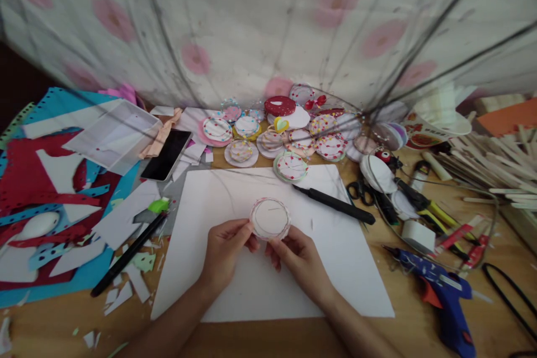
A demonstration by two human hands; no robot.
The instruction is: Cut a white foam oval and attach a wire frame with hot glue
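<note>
A small round white disc (271, 219) with a thin wire ring round its edge is held up over a large white sheet (335, 285). My left hand (226, 251) pinches the disc's left edge between thumb and fingers. At the lower right edge, my right hand (297, 260) grips the same disc, fingers curled beneath. Just beyond it lies a round piece with red beads (292, 166), at the sheet's far edge. A black pen-like tool (335, 204) rests on the sheet to the right of the disc.
Several beaded discs (242, 151) line the back. Left are a phone (166, 155), clear box (119, 134), black pen (128, 254) and paper scraps (46, 179). On the right lie a blue glue gun (444, 288), pliers (436, 212), scissors (361, 192) and wooden sticks (486, 162).
</note>
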